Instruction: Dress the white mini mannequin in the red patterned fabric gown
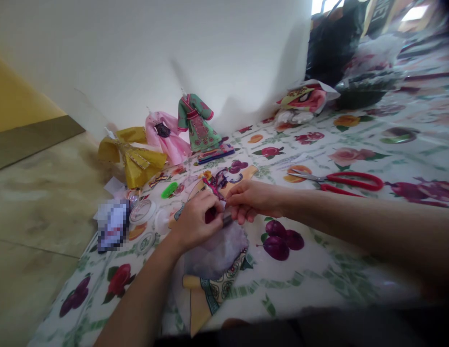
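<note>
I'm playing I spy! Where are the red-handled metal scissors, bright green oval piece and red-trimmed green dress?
Red-handled metal scissors (331, 179), head view: red handle near the blades.
Bright green oval piece (169, 190), head view: its middle.
Red-trimmed green dress (197, 124), head view: its front.

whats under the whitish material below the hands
A tan and patterned piece shows past the near edge of the whitish material; whatever lies beneath its middle is covered, so I can't tell.

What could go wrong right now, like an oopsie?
The right forearm, close beside the red-handled metal scissors, might bump them or get scratched. The whitish, filmy piece by the left hand could crumple. The small green dress with pink trim, standing near the white wall, might topple if knocked.
</note>
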Motion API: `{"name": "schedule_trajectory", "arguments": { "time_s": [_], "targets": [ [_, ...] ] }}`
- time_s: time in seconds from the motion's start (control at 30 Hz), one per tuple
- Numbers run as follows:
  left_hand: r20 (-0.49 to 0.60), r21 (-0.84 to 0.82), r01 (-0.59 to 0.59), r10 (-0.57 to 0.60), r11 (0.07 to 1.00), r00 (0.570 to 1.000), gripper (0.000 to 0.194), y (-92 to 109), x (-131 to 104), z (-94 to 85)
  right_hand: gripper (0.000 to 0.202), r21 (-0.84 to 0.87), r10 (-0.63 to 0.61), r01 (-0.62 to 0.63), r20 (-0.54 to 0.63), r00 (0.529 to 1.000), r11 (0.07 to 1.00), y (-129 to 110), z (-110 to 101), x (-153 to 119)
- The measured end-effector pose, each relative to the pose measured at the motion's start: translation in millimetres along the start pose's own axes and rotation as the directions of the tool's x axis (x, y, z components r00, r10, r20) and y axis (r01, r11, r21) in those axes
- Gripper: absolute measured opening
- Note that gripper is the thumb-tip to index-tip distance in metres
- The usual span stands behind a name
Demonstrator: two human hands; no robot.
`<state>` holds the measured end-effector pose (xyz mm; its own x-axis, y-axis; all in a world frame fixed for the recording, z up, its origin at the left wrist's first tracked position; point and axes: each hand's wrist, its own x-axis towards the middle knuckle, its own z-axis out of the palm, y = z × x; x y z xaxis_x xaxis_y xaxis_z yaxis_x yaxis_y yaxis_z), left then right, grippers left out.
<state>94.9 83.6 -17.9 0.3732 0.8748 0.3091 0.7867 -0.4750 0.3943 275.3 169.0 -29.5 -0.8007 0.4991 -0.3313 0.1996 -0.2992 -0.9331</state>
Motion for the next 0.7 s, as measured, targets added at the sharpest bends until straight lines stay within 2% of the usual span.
{"name": "schedule_trajectory", "arguments": {
  "time_s": [0.23,0.7],
  "targets": [
    [-0.072,-0.043,0.073,-0.076,0.996,0.995,0.008,-0.3,-0.1,-0.3,0.019,-0.080,-0.037,0.039,0.021,0.999,0.996,1.4,7.8,-2.9],
    [-0.028,-0.032,0.135,-0.136,0.990,0.990,0.009,-1.7,0.0,-0.4,0.017,-0.156,-0.092,0.095,0.028,0.995,0.983,7.3,9.5,-0.3]
  ]
}}
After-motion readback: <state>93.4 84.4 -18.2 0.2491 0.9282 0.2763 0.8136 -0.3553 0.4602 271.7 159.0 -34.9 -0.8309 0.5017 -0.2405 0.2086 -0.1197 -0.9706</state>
